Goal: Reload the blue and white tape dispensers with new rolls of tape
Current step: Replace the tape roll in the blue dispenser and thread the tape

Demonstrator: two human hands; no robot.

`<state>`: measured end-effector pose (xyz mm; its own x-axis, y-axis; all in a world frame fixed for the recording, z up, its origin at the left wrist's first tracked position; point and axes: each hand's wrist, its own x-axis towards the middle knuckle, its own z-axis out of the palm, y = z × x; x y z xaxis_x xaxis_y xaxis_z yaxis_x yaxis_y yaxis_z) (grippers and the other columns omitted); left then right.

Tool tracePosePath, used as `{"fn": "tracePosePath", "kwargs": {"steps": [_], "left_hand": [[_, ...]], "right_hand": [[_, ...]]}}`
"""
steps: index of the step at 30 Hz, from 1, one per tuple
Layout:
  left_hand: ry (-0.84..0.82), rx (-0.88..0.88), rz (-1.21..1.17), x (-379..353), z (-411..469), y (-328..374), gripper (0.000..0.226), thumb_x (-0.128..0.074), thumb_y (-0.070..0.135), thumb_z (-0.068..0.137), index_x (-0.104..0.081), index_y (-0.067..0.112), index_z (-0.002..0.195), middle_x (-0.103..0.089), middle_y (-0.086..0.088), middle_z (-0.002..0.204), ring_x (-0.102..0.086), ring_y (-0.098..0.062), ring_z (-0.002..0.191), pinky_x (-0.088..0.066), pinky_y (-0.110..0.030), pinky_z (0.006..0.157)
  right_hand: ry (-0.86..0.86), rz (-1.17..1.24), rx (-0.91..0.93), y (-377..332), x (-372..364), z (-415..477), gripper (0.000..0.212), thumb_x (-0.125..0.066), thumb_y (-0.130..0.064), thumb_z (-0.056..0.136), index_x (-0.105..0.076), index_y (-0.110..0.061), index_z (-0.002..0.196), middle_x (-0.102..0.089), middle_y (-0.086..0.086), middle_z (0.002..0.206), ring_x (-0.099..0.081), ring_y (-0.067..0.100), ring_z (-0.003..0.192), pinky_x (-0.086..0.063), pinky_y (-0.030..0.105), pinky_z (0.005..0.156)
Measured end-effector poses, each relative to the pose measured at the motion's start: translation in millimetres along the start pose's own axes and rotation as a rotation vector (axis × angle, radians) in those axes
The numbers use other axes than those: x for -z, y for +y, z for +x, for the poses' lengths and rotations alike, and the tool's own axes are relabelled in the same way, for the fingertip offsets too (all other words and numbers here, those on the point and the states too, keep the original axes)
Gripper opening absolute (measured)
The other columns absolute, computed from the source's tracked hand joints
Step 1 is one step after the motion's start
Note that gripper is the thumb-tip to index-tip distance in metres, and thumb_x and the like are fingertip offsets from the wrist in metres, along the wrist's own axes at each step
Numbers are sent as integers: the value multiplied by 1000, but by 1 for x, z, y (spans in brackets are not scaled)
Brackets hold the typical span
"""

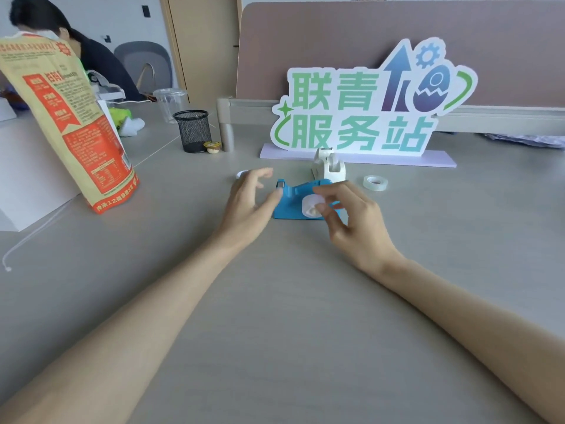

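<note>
Risk lies at the right hand (345, 215), pinching a tape roll (312, 206) at the blue dispenser (293, 197): a crooked seating could jam. Left hand (250, 200), fingers spread, steadies its front; white dispenser (328, 166) waits just beyond.

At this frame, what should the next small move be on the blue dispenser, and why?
Probably press the roll down into the blue dispenser. The right hand pinches it at the dispenser's cradle; the left hand braces the cutter end. Whether it is fully seated is unclear.
</note>
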<state>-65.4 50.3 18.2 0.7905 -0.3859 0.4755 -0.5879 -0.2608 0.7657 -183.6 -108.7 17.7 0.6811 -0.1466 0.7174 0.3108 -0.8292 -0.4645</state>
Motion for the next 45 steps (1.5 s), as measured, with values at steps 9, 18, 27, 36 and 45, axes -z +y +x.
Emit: {"fn": "tracePosePath", "kwargs": {"steps": [9, 18, 27, 36, 45], "left_hand": [[-380, -82, 28, -2, -26, 24, 26, -66, 28, 88, -63, 25, 114, -66, 16, 101, -53, -5, 76, -38, -6, 70], [-384, -55, 83, -9, -22, 15, 43, -74, 29, 81, -56, 27, 120, -68, 11, 102, -60, -11, 78, -46, -16, 72], [-383, 1, 37, -9, -20, 15, 50, -76, 30, 80, -53, 24, 124, -71, 12, 97, -61, -20, 81, -49, -30, 78], [-373, 15, 38, -6, -21, 16, 40, -75, 34, 79, -55, 26, 112, -70, 12, 92, -56, -1, 67, -40, -9, 59], [-401, 34, 159, 5, -19, 16, 17, -68, 42, 82, -64, 31, 94, -67, 15, 90, -57, -6, 73, -46, -21, 67]], "right_hand": [[-92, 50, 12, 0, 3, -5, 20, -60, -1, 92, -57, -10, 109, -56, -6, 106, -58, 11, 90, -54, 34, 79], [-227, -40, 81, 4, 0, -6, 32, -61, 6, 86, -58, -12, 112, -57, 8, 111, -61, 29, 93, -54, 48, 79], [-207, 6, 43, 3, 1, -6, 26, -65, 8, 83, -60, -11, 101, -63, 5, 104, -61, 19, 94, -52, 38, 83], [-138, 27, -9, 6, 2, -5, 24, -66, 9, 83, -61, -8, 98, -58, -6, 99, -52, 3, 87, -47, 17, 85], [-202, 10, -99, 10, 2, -3, 23, -67, 7, 80, -65, -11, 94, -66, 1, 99, -62, 18, 93, -52, 36, 88]]}}
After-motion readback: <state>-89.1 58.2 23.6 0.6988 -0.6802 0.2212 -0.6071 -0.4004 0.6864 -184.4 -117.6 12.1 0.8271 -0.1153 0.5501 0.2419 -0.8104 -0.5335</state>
